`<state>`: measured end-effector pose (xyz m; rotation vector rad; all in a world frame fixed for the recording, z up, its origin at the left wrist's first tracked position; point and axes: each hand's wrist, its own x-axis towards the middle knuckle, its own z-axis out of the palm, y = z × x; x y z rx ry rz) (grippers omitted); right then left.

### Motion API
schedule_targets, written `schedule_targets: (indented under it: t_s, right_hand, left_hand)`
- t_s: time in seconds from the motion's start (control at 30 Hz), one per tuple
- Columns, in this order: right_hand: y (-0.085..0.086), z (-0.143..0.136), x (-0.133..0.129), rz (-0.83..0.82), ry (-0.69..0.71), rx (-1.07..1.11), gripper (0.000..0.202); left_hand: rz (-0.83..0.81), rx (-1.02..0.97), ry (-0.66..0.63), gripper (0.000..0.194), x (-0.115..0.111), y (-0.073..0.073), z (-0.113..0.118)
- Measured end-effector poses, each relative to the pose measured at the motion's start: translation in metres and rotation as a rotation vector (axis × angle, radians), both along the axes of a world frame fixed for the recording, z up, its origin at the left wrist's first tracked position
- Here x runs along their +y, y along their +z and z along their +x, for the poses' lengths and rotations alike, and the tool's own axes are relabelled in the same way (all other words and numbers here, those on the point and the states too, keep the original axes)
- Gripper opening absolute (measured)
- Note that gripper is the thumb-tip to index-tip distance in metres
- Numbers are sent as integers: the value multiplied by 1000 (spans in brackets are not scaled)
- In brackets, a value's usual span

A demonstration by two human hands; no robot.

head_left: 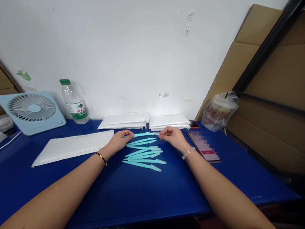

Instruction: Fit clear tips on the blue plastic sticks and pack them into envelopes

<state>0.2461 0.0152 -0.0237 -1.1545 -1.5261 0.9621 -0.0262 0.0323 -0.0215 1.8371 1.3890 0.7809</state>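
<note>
A turquoise eyebrow razor (141,135) is pinched by its handle in my left hand (120,140), its blade end pointing right. My right hand (173,137) is closed on a small clear blade cover (156,133), just off the razor's tip; whether the two touch I cannot tell. Below them, several more turquoise eyebrow razors (143,157) lie fanned in a loose stack on the blue table (139,197), blade ends to the right. Beside my left hand lies a white padded envelope (73,146).
Against the wall lie white padded packets (124,120) and more packets (169,121). On the left stand a light blue fan (34,110) and a water bottle (75,103). To the right are a phone (203,146), a second phone (194,124) and a bagged drink cup (219,110).
</note>
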Motion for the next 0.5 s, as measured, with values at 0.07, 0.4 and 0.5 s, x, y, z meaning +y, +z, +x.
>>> schedule_targets:
  t_s: [0.07, 0.4, 0.5]
  right_hand:
    - [0, -1, 0, 25, 4, -4, 23]
    - [4, -6, -7, 68, 123, -168, 22]
    - [7, 9, -3, 47, 123, -236, 24]
  left_hand:
    - [-9, -13, -5, 40, 0, 0, 0]
    - [-70, 2, -128, 40, -9, 8, 7]
    - [8, 182, -175, 38, -13, 10, 8]
